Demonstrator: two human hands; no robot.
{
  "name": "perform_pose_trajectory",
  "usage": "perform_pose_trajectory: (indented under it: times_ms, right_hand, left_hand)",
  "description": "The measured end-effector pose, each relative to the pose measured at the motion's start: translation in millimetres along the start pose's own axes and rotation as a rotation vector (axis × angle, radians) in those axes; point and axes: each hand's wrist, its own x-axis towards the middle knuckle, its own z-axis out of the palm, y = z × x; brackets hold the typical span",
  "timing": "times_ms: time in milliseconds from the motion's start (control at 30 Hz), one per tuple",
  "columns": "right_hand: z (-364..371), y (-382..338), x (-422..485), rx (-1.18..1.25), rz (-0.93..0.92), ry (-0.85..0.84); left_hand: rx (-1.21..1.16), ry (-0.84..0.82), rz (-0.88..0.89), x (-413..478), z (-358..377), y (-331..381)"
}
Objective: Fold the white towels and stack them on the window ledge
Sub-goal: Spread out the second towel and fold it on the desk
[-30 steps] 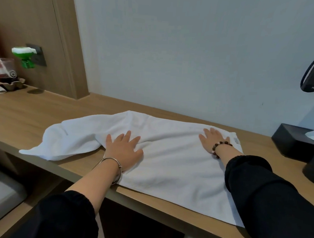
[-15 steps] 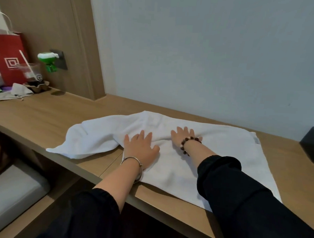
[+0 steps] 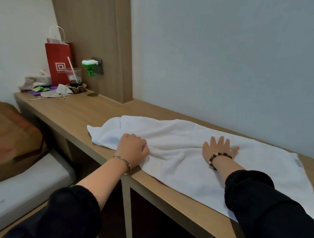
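A white towel (image 3: 178, 138) lies spread along the wooden ledge (image 3: 76, 112), smooth at its right part and bunched at its left end. My left hand (image 3: 132, 148) sits at the towel's near left edge with its fingers curled into the cloth, gripping it. Further right, my right hand (image 3: 219, 148) lies flat on the towel with fingers spread, pressing it down. Both wrists carry bracelets and both sleeves are black.
At the ledge's far left stand a red paper bag (image 3: 58, 64), a plastic cup with a straw (image 3: 73, 76), crumpled cloths (image 3: 55, 92) and small packets. A green plug-in device (image 3: 89, 67) sticks from the wall socket. A bed (image 3: 22, 182) lies below left.
The view has swung left. My left hand went from flat on the towel to curled on its near left edge. My right hand slid left across the towel, then stayed flat.
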Motion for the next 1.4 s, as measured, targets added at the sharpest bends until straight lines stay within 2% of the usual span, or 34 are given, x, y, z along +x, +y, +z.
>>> perform_pose_trajectory:
  times_ms: [67, 133, 267, 533, 733, 833, 933, 1100, 1167, 1267, 1400]
  right_hand:
    - [-3, -11, -7, -0.039, -0.057, 0.054]
    - [-6, -33, -20, 0.010, -0.195, 0.089]
    - [7, -74, -48, 0.111, -0.355, 0.003]
    - [16, -74, -54, 0.108, -0.360, -0.006]
    - [17, -71, -52, 0.168, -0.304, 0.043]
    - [17, -70, -48, 0.183, -0.260, 0.065]
    - [15, -67, -50, 0.120, -0.297, 0.058]
    - [5, -57, -56, 0.019, -0.371, -0.063]
    - [-8, -57, -61, -0.099, -0.372, -0.080]
    - [-23, -65, -66, -0.247, -0.380, -0.037]
    - [-26, -84, -63, -0.212, -0.457, 0.109]
  left_hand:
    - [-0.071, 0.048, 0.024, -6, 3, -14]
    - [-0.134, 0.016, 0.023, -10, 4, -24]
    - [-0.250, -0.027, 0.001, -18, 2, -30]
    - [-0.236, -0.007, -0.286, -26, -4, -53]
    - [0.027, -0.003, -0.195, -39, -16, -64]
    - [0.089, -0.018, -0.230, -38, -21, -69]
    - [0.027, -0.027, -0.304, -34, -21, -69]
    - [-0.135, -0.038, -0.323, -19, -8, -63]
    - [-0.182, -0.052, -0.370, -8, -4, -61]
    - [-0.269, -0.138, -0.433, 5, 3, -58]
    - [-0.234, -0.295, -0.446, 4, 16, -52]
